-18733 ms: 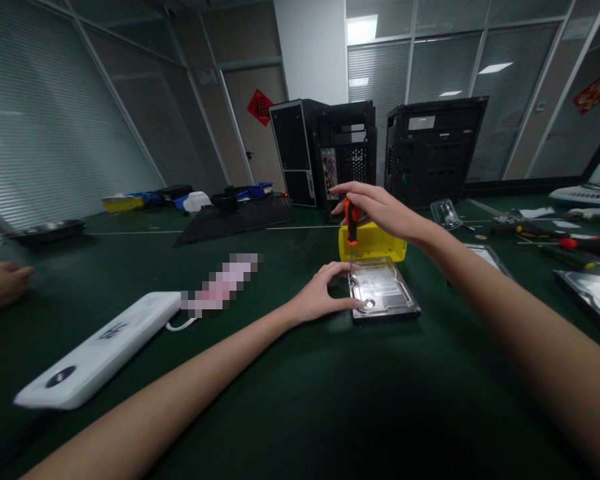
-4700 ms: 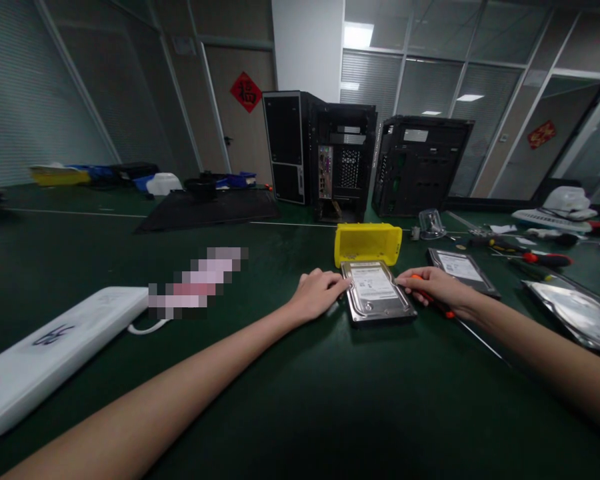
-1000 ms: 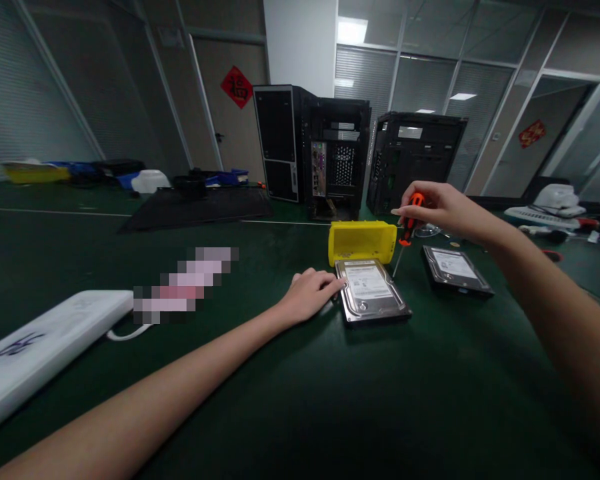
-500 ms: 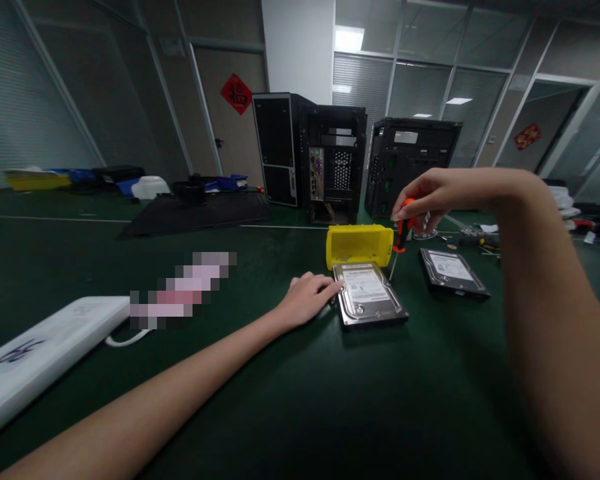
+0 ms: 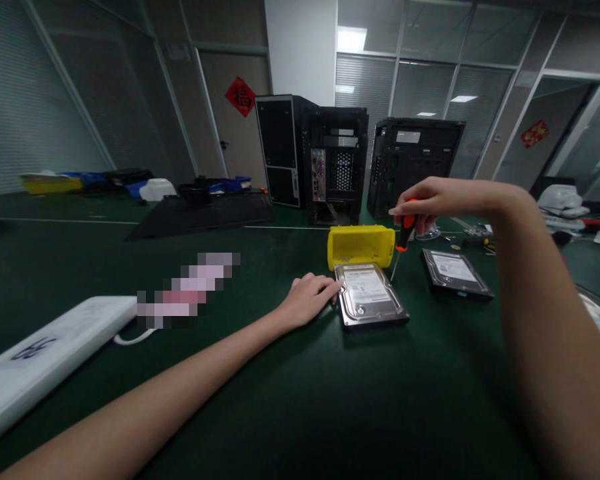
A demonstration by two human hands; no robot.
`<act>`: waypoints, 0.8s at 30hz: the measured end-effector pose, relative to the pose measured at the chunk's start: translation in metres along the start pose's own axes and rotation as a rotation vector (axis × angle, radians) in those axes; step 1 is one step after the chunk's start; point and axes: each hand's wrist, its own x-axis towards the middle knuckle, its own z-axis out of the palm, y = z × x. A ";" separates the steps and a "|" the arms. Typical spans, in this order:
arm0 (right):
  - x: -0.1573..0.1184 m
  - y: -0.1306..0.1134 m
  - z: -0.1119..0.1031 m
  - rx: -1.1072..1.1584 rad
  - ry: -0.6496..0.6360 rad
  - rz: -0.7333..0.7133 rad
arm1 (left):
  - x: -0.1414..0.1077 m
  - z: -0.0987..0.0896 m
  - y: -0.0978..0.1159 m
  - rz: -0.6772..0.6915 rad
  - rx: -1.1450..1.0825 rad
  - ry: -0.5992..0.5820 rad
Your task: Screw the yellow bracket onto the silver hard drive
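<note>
A silver hard drive [image 5: 373, 297] lies label up on the dark green table [image 5: 280, 400], just in front of a yellow bin [image 5: 361, 247] tipped on its side. My left hand [image 5: 311, 299] rests on the table with its fingers against the drive's left edge, gripping it there. My right hand [image 5: 423, 205] is wrapped round the orange and black handle of a screwdriver [image 5: 406, 232]. The screwdriver's tip points down at the drive's right edge; whether it sits in a screw is too small to tell. A second hard drive [image 5: 456, 273] lies to the right.
Computer cases [image 5: 337, 167] stand at the back. A black panel [image 5: 200, 217] lies back left, a white box [image 5: 55, 353] with a cable at the left. Behind my right wrist are small tools and a white helmet [image 5: 561, 200].
The whole view has shifted slightly, showing more at the right side. My right hand sits a little lower, still with the screwdriver; my left hand stays against the drive.
</note>
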 end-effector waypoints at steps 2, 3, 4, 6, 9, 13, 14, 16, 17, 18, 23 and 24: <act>-0.001 -0.003 0.002 0.057 -0.007 0.031 | 0.000 0.000 0.000 0.002 -0.001 0.002; -0.001 -0.005 0.004 0.094 -0.004 0.054 | 0.000 0.000 0.000 0.003 -0.001 0.001; -0.002 -0.007 0.005 0.130 0.001 0.077 | 0.000 0.000 0.000 0.003 0.000 0.001; -0.003 -0.011 0.006 0.174 0.007 0.099 | 0.000 -0.001 0.000 0.002 0.005 0.000; -0.003 -0.014 0.007 0.175 -0.015 0.061 | 0.000 -0.002 -0.001 0.006 0.017 -0.009; 0.003 -0.016 0.009 0.160 0.003 0.015 | 0.001 -0.002 -0.001 0.008 0.017 -0.006; 0.006 -0.015 0.010 0.153 0.015 0.006 | 0.001 -0.002 -0.001 0.006 0.015 -0.005; 0.012 -0.014 0.012 0.132 0.033 -0.026 | 0.001 -0.003 -0.001 0.004 0.014 -0.008; 0.014 -0.013 0.012 0.120 0.040 -0.047 | 0.001 -0.003 -0.001 0.002 0.015 -0.011; 0.017 -0.012 0.013 0.110 0.046 -0.071 | 0.002 -0.003 -0.001 -0.001 0.016 -0.015; 0.017 -0.011 0.011 0.058 0.014 -0.153 | 0.002 -0.004 0.001 -0.020 0.034 -0.018; 0.015 -0.010 0.010 0.045 0.006 -0.152 | 0.002 -0.003 0.001 -0.021 0.038 -0.014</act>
